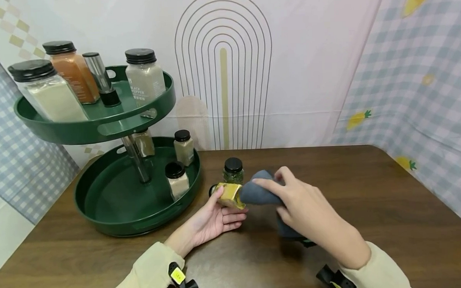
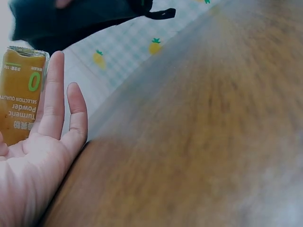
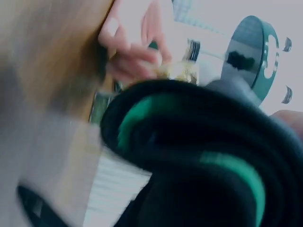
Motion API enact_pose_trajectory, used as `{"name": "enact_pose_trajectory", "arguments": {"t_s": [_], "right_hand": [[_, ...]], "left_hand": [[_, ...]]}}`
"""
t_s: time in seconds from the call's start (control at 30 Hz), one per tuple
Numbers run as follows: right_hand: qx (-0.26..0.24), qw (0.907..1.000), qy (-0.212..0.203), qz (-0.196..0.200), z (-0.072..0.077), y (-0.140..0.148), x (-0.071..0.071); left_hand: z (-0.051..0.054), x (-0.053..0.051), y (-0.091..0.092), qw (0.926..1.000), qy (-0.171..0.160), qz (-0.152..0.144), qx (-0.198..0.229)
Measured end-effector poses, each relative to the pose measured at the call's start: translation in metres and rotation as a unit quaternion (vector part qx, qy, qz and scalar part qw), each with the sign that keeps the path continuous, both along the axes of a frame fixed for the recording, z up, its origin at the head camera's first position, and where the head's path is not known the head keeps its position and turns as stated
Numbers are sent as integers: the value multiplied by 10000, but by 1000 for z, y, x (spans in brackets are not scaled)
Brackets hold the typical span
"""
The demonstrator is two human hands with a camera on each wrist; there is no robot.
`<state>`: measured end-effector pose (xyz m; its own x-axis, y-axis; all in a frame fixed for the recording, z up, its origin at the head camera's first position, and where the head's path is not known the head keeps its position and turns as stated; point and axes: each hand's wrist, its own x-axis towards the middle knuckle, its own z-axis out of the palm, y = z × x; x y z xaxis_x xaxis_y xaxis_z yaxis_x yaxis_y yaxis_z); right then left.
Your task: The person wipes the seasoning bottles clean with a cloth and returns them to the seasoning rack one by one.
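My left hand [image 1: 212, 221] holds a small jar of turmeric powder [image 1: 230, 195], tipped on its side with the black lid to the left. The thumb lies on the jar's upper side, and the other fingers stretch out below it. "Turmeric Powder" reads upside down on the label in the left wrist view. A dark blue-grey cloth [image 1: 259, 189], bunched up, is gripped by my right hand [image 1: 310, 204] and meets the jar's base end. Folds of the cloth [image 3: 189, 137], with green stripes, fill much of the right wrist view.
Just behind the turmeric stands a jar of green herbs [image 1: 233, 171]. At left is a two-tier green turntable [image 1: 119, 220]; its lower tier bears several small jars, including a white-filled one [image 1: 177, 179]. Larger jars, such as black pepper [image 1: 145, 77], and a silver grinder [image 1: 100, 78] occupy the upper tier.
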<state>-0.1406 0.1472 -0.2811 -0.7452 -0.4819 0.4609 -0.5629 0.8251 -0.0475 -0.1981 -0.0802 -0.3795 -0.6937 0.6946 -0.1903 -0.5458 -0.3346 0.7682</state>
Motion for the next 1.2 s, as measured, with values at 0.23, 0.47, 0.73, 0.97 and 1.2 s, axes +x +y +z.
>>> {"name": "enact_pose_trajectory", "arguments": {"t_s": [0.23, 0.47, 0.73, 0.97, 1.2], "right_hand": [[-343, 9948, 594, 759, -18, -17, -3], [-353, 9972, 396, 521, -29, -20, -10], [-18, 10000, -70, 14, -27, -10, -13], [518, 9977, -254, -369, -14, 5, -14], [70, 9992, 381, -132, 7, 18, -8]], "left_hand": [[1, -1, -1, 9993, 91, -58, -360], [3, -2, -1, 9998, -166, -55, -107], [3, -1, 0, 9996, -228, 46, -137], [0, -1, 0, 10000, -87, 6, 4], [2, 0, 1, 9997, 150, -120, -174]]}}
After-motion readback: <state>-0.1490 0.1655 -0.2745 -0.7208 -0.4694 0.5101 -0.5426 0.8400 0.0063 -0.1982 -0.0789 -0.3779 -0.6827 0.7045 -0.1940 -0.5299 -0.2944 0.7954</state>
